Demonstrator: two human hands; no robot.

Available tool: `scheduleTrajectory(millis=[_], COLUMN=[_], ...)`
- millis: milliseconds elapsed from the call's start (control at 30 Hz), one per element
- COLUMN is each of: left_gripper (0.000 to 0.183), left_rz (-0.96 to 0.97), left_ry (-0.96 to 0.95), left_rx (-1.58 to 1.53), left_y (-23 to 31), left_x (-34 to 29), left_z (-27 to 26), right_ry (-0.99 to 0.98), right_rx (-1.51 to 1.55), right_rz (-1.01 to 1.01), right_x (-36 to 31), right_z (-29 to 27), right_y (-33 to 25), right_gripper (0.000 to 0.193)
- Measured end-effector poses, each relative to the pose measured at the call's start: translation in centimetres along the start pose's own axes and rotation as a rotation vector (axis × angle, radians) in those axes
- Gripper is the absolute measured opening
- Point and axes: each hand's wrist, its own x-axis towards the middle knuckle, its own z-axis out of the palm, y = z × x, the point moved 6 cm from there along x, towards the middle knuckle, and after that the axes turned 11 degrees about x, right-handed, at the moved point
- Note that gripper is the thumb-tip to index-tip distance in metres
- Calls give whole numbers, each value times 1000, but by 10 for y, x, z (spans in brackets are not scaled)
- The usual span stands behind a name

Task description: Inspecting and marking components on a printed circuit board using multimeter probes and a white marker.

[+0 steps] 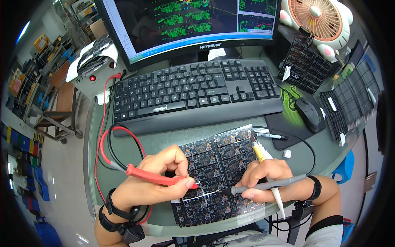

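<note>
Panel of black circuit boards (218, 164) lay flat on counter (162, 139), between keyboard (189, 92) and near edge, probably set there for easy reach of both hands. Left hand (158, 164) closed round red probe (158, 178), thumb along shaft, tip over panel, likely for fine aim. Right hand (267, 171) closed round grey probe (269, 185), tip angled inward toward red one; also held yellow brush-like tool (259, 152) slantwise, perhaps tucked to save setting it down. Whether tips touched panel: could not tell. Monitor (185, 24) stood behind keyboard, presumably for quick glances up.
</note>
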Motion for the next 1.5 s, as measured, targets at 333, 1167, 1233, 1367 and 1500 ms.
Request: scheduleTrajectory(millis=[333,1167,1233,1367,1500], left_gripper=[26,27,26,25,24], left_rz=[26,82,83,73,67], left_ry=[19,60,57,79,78], left_rx=[7,180,171,185,163], left_y=[3,4,4,4,3], left_x=[0,1,1,1,1], left_z=[2,3,3,2,3], right_ry=[1,148,148,148,149], right_rx=[-37,-35,-57,-93,-97], right_rz=[-33,-72,-76,-84,-86], right_x=[-1,-1,0,0,0], right_z=[1,-5,-4,-4,-3], right_y=[-1,-2,-3,-2,-3], right_gripper=[22,22,22,22,22])
